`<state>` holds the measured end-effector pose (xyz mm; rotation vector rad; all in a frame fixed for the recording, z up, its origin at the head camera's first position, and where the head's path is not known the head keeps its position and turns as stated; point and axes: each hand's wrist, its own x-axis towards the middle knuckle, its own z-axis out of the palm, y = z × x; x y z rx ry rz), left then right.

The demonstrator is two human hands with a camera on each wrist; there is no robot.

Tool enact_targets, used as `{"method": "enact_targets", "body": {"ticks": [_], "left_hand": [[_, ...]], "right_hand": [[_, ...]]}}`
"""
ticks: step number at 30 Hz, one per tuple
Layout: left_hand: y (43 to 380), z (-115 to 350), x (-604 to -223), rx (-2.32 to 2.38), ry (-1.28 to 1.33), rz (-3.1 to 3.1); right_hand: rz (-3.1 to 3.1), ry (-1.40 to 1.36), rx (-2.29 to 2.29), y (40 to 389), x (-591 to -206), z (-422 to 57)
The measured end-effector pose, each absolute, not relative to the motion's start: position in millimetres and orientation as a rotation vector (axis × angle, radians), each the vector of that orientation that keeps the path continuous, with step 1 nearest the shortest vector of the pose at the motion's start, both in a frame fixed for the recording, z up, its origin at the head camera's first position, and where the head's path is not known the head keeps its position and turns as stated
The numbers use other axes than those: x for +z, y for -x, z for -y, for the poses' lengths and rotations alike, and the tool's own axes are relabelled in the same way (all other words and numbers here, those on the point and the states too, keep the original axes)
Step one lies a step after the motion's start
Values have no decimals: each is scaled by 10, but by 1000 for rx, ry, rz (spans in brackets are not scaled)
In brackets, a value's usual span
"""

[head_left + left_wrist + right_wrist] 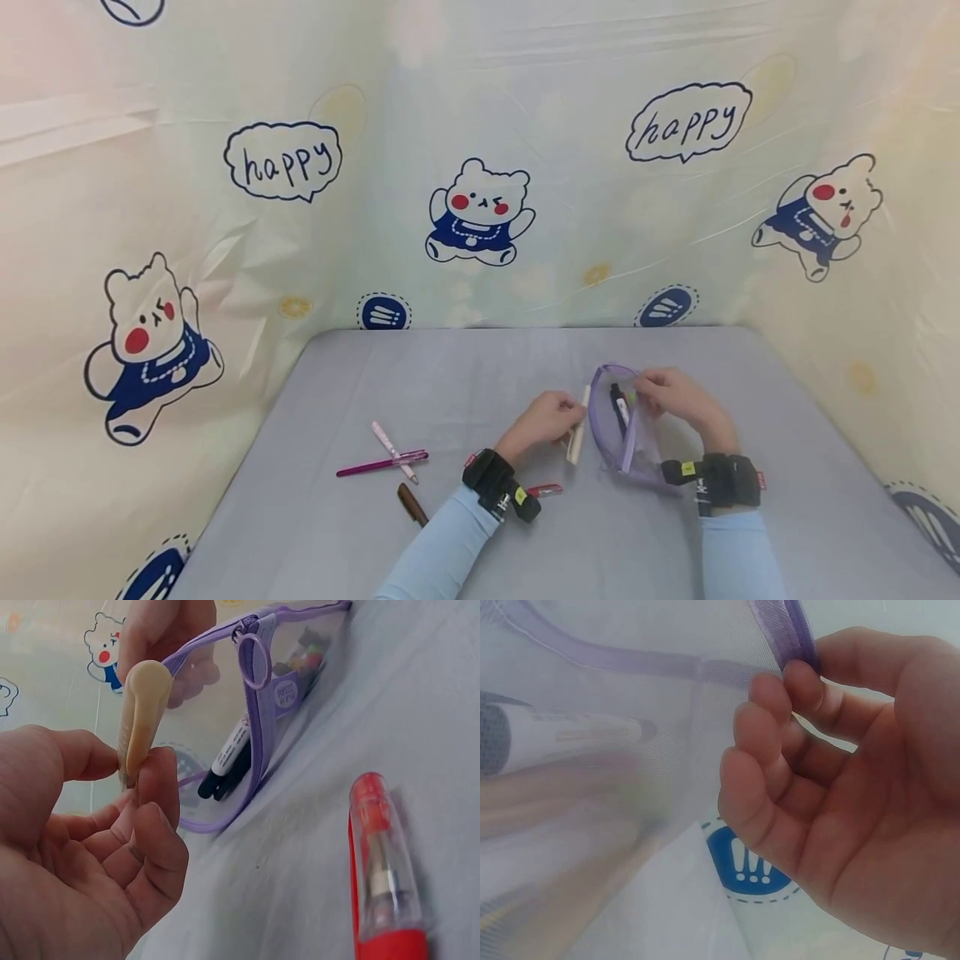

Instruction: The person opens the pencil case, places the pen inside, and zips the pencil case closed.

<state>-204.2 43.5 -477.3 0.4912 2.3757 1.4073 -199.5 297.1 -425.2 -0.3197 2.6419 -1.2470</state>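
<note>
In the head view my left hand (547,418) pinches a cream pen (576,443) between thumb and fingers, just left of the pencil pouch. Its rounded cap end and clip face the left wrist camera, where the pen (148,697) stands nearly upright. The see-through mesh pencil pouch (632,442) has purple edging, and its zip side gapes toward the pen. My right hand (677,394) pinches the pouch's purple edge (799,637) at the top. Inside lie a white marker with a black cap (231,754) and other items blurred by the mesh.
A red pen (545,490) lies by my left wrist, its clear cap also near in the left wrist view. Farther left, a magenta pen (367,468) crosses a pale pink pen (385,437). A brown pen (410,503) lies beside my left sleeve. A printed curtain (480,100) hangs behind the table.
</note>
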Motion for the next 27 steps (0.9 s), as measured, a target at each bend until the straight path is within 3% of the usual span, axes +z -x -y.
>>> {"method": "enact_targets", "body": {"ticks": [27], "left_hand": [[1990,-561,-4961,1505,-286,-2255]], "right_hand": [[-2637,340,-1245,2079,-4329,-3048]]}}
